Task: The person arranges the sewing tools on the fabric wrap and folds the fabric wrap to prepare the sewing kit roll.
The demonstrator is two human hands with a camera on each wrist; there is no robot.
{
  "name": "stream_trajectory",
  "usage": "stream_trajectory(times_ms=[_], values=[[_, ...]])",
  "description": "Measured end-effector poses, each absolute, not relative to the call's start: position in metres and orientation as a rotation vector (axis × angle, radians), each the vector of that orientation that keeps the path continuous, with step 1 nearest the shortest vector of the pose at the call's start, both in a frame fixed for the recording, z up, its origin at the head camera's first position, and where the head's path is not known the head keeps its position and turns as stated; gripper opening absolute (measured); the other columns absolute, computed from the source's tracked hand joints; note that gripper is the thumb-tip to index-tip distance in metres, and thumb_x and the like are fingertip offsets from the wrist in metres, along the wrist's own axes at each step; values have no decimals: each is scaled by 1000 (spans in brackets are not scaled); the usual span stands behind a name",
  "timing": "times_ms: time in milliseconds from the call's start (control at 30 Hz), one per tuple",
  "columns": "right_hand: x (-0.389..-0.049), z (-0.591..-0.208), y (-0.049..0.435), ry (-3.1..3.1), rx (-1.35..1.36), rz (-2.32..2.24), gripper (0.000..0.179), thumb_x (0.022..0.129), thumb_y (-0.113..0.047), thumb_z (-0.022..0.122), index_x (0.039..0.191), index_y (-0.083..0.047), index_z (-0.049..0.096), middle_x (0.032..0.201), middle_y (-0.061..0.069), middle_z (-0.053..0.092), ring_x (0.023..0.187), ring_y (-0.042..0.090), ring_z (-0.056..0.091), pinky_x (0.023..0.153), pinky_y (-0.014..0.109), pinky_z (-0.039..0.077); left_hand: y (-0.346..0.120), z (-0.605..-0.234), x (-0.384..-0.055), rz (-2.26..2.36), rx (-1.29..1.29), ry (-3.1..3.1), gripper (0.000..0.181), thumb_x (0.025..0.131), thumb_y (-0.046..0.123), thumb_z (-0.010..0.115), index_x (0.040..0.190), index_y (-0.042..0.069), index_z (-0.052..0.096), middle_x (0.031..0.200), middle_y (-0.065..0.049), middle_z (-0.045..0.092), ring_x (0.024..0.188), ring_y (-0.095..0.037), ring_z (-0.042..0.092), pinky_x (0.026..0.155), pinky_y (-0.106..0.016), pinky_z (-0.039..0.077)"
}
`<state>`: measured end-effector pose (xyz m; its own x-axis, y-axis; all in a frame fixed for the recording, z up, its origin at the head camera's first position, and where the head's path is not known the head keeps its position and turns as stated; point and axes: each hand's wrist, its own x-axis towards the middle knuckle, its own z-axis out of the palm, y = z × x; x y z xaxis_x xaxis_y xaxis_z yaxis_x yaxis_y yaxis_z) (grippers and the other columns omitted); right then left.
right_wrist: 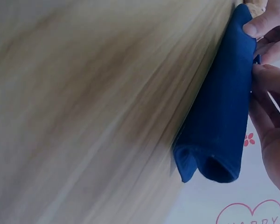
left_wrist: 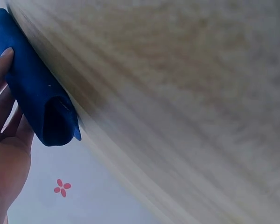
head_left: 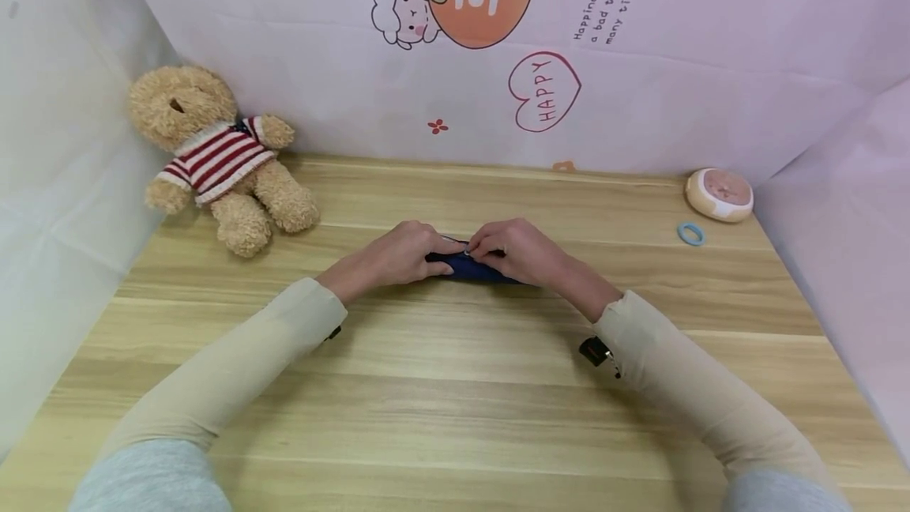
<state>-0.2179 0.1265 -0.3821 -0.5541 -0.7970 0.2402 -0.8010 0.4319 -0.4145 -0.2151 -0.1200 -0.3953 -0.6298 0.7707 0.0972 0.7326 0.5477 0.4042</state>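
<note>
A dark blue cloth roll [head_left: 472, 269] lies crosswise on the wooden table, in the middle of the head view. My left hand [head_left: 405, 254] holds its left end, thumb on the near side and index finger along the top. At the top middle, my right hand [head_left: 522, 253] pinches the cloth edge beside a small pale spot too small to identify. Both wrist views show the roll [left_wrist: 35, 84] as a tube with a hollow end. A loose flap of the roll [right_wrist: 219, 102] sticks out at that end in the right wrist view. Some fingers are hidden behind the cloth.
A teddy bear [head_left: 220, 152] in a striped sweater sits at the back left. At the back right are a round cream-and-pink object [head_left: 720, 194] and a light blue ring [head_left: 690, 234]. A printed white curtain [head_left: 320, 85] closes off the table's far edge.
</note>
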Motion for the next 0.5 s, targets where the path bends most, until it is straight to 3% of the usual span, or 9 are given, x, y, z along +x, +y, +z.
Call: stream_trajectory(times_ms=[167, 367, 500], values=[[-219, -388, 129, -2679, 1424, 907, 9, 88, -1, 78, 94, -6, 82, 104, 4, 72, 96, 19, 70, 83, 32, 57, -121, -397, -215, 634, 1399, 2686, 42, 95, 23, 74, 134, 9, 66, 122, -10, 71, 105, -22, 70, 88, -36, 56], [-220, -394, 129, -2775, 1170, 1237, 6, 92, -9, 76, 93, -9, 82, 97, 1, 74, 89, 16, 69, 77, 33, 56, -121, -397, -216, 597, 1439, 2691, 42, 95, 21, 75, 135, 11, 66, 125, -7, 70, 107, -22, 69, 91, -36, 55], [-220, -396, 127, -2844, 1006, 1351, 5, 93, -12, 76, 89, -9, 79, 92, 0, 73, 83, 15, 66, 73, 31, 53, -120, -395, -216, 583, 1413, 2695, 43, 94, 22, 75, 135, 12, 65, 124, -7, 70, 100, -17, 70, 84, -31, 55]])
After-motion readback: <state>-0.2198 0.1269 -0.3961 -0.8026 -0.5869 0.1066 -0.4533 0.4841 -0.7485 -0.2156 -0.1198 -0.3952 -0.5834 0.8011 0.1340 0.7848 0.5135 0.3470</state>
